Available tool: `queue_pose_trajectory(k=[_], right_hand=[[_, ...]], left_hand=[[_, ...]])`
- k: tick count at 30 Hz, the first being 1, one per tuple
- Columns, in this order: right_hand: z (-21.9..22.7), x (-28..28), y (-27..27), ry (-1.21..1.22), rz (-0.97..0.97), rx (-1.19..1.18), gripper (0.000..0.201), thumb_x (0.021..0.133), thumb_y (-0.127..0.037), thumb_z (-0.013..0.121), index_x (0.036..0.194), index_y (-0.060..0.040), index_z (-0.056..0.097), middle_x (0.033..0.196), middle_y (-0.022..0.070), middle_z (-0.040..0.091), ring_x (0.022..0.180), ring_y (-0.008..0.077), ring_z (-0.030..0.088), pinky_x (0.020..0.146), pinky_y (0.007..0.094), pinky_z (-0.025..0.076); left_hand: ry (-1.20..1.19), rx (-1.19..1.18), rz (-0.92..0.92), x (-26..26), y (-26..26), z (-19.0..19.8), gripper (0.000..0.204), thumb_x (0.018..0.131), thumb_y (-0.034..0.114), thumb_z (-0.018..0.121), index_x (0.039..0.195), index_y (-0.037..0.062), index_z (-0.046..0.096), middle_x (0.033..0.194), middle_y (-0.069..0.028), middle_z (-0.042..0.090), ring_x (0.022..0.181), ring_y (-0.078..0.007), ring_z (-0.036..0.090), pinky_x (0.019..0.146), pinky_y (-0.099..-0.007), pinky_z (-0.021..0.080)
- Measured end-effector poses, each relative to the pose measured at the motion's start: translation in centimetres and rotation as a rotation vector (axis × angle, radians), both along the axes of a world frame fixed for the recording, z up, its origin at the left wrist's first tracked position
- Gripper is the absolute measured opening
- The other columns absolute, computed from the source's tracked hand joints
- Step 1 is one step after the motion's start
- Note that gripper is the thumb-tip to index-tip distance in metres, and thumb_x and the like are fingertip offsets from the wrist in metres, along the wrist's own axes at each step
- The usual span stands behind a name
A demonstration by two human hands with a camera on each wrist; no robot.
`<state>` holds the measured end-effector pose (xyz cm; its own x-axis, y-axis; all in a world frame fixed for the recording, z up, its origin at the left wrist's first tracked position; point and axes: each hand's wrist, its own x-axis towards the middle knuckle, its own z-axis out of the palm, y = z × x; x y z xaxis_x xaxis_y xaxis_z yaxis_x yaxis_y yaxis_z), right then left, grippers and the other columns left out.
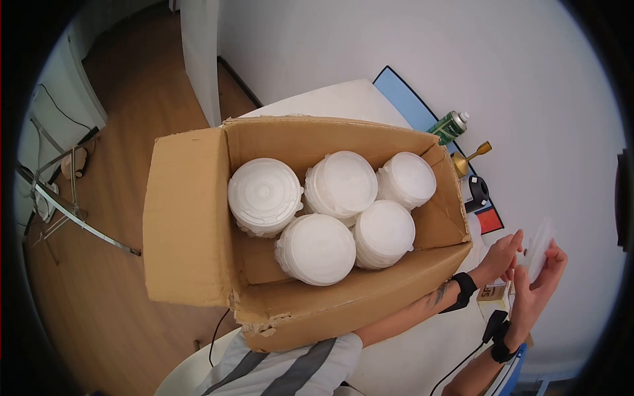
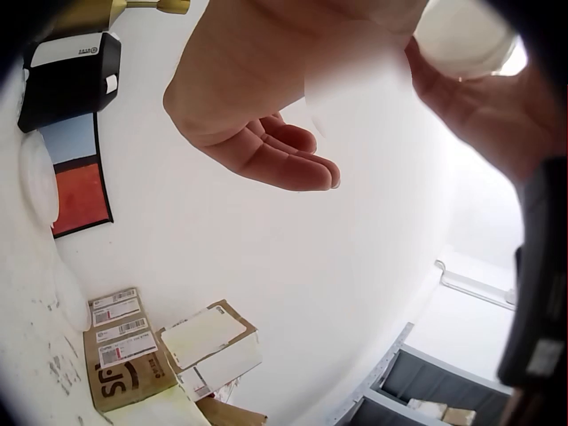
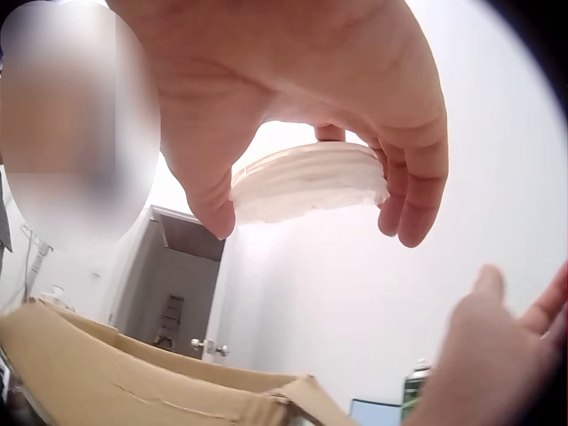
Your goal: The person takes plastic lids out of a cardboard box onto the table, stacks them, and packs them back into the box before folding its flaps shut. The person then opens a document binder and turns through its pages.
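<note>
White table [image 1: 343, 99], wood floor; right hand [image 1: 538, 280] grip holds lids [image 3: 306, 182]; left hand [image 1: 500, 256] loose.

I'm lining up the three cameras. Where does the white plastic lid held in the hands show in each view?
Head: white lid at far right, between both hands.
Left wrist: top right corner, against the right hand.
Right wrist: centre, pinched by the right hand's fingers.
Shared landmark: the left hand, seen in all three.
</note>
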<state>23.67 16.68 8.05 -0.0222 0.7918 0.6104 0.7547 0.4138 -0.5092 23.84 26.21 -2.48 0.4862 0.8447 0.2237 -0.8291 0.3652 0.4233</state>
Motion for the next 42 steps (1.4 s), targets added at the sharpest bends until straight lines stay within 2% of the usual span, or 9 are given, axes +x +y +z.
queue_pose_trajectory(k=[2,6,12,26,27,36,37,39,42], right_hand=[[1.4,-7.3,0.2,0.118,0.336,-0.319,0.071,0.075,-0.026,0.092,0.123,-0.0075,0.043,0.142,0.0137,0.049,0.130,0.0282,0.052,0.111,0.0429,0.044],[1.9,-16.8,2.7,-0.449,0.636,-0.609,0.075,0.071,-0.035,0.096,0.116,-0.0059,0.044,0.128,0.0184,0.054,0.106,0.0285,0.064,0.091,0.0375,0.052],[-1.7,-22.6,3.7,-0.706,0.789,-0.755,0.074,0.082,-0.045,0.090,0.124,0.0031,0.050,0.121,0.0220,0.056,0.092,0.0338,0.065,0.084,0.0407,0.054],[-0.6,-24.3,2.9,-0.654,0.605,-0.937,0.043,0.089,-0.024,0.084,0.120,-0.0055,0.060,0.114,0.0136,0.063,0.101,0.0275,0.068,0.089,0.0382,0.059],[-0.9,-24.3,3.2,-0.696,0.578,-0.908,0.047,0.086,-0.028,0.087,0.117,-0.0048,0.060,0.113,0.0146,0.063,0.101,0.0282,0.068,0.087,0.0388,0.059],[-2.0,-26.5,2.7,-0.931,0.449,-0.802,0.074,0.075,-0.057,0.090,0.099,0.0035,0.055,0.100,0.0234,0.064,0.095,0.0374,0.065,0.082,0.0464,0.056],[-2.1,-26.5,2.7,-0.972,0.474,-0.741,0.075,0.076,-0.057,0.088,0.100,0.0065,0.057,0.099,0.0267,0.066,0.098,0.0411,0.064,0.084,0.0496,0.057],[-2.1,-26.7,2.7,-0.988,0.464,-0.747,0.071,0.077,-0.053,0.088,0.099,0.0069,0.057,0.099,0.0270,0.066,0.099,0.0417,0.064,0.086,0.0503,0.057],[-2.3,-26.9,2.5,-1.006,0.434,-0.751,0.065,0.077,-0.046,0.087,0.100,0.0072,0.056,0.097,0.0270,0.066,0.100,0.0422,0.062,0.088,0.0506,0.056]], left_hand=[[0.124,0.014,-0.099,-0.9,-0.2,1.7,0.063,0.105,0.064,0.049,0.098,0.0024,0.058,0.069,-0.0035,0.054,0.045,-0.0141,0.057,0.038,-0.0287,0.045],[0.386,0.022,-0.249,-4.2,0.5,3.9,0.058,0.106,0.057,0.054,0.094,0.0007,0.058,0.067,-0.0048,0.056,0.044,-0.0155,0.057,0.039,-0.0308,0.046],[0.337,0.096,-0.085,-5.2,-0.8,3.6,0.050,0.105,0.054,0.058,0.099,0.0036,0.062,0.070,-0.0109,0.062,0.048,-0.0185,0.060,0.042,-0.0344,0.049],[0.462,0.273,0.032,-3.3,-1.6,2.0,0.049,0.102,0.051,0.063,0.104,0.0019,0.067,0.070,-0.0138,0.069,0.047,-0.0235,0.062,0.045,-0.0407,0.052],[0.567,0.319,0.249,-2.7,-1.5,2.3,0.046,0.102,0.050,0.063,0.106,0.0039,0.068,0.074,-0.0159,0.072,0.054,-0.0251,0.068,0.048,-0.0414,0.055],[0.428,0.247,0.110,-0.8,-1.2,1.2,0.050,0.093,0.051,0.071,0.082,0.0023,0.064,0.078,-0.0159,0.070,0.073,-0.0304,0.071,0.070,-0.0452,0.055],[0.431,0.246,0.111,-0.4,-1.2,1.1,0.050,0.093,0.051,0.071,0.082,0.0023,0.064,0.078,-0.0159,0.070,0.073,-0.0304,0.071,0.070,-0.0452,0.055],[0.357,0.286,0.205,0.2,-1.1,1.1,0.040,0.102,0.032,0.067,0.084,-0.0025,0.056,0.063,-0.0109,0.062,0.040,-0.0190,0.057,0.036,-0.0357,0.045],[0.383,0.301,0.193,-0.5,-1.3,1.3,0.037,0.100,0.031,0.069,0.087,-0.0025,0.060,0.067,-0.0118,0.065,0.048,-0.0193,0.063,0.044,-0.0361,0.050]])
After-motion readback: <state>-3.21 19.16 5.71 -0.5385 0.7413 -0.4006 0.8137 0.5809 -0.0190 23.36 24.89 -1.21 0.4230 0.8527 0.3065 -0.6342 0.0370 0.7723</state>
